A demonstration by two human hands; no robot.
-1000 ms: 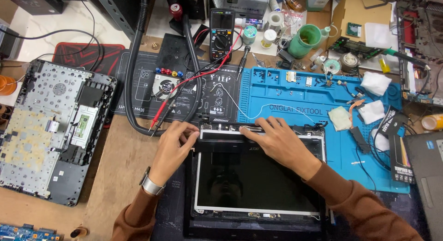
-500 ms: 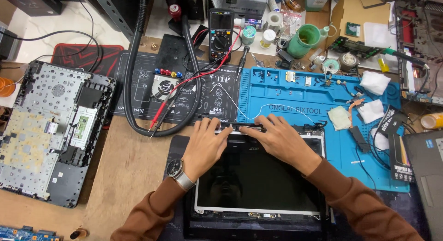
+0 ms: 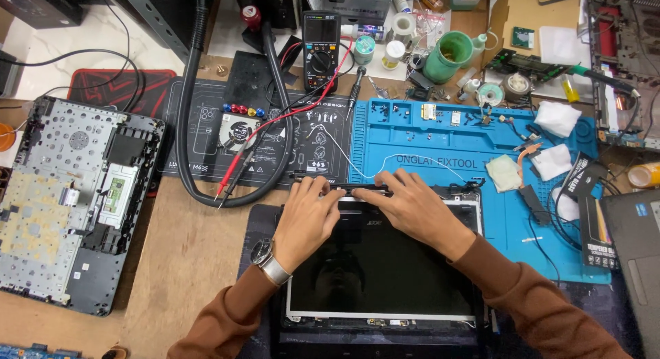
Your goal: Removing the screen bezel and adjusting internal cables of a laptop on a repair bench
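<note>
Both hands, left hand [image 3: 306, 218] and right hand [image 3: 412, 211], fingers pressed flat together on panel [image 3: 378, 269] top edge, probably gripping nothing. Panel below fingers, thin, stiff, fragile glass; hold by edges. Multimeter [image 3: 321, 46] beyond fingers.

Wooden workbench [image 3: 182, 263], crowded. On it: blue repair mat [image 3: 440, 146], black mat [image 3: 206, 135], dark pad [image 3: 258, 228] under the laptop screen [image 3: 378, 276]. At left, opened laptop base [image 3: 69, 201].

Two hands, the left hand [image 3: 307, 218] and the right hand [image 3: 411, 209], rest on one laptop screen [image 3: 385, 269]. The desk [image 3: 185, 256] carries two work mats: one blue mat [image 3: 440, 135], one black mat [image 3: 206, 125]. There is one multimeter [image 3: 321, 48], one green cup [image 3: 448, 55], and one opened laptop base [image 3: 65, 201].
</note>
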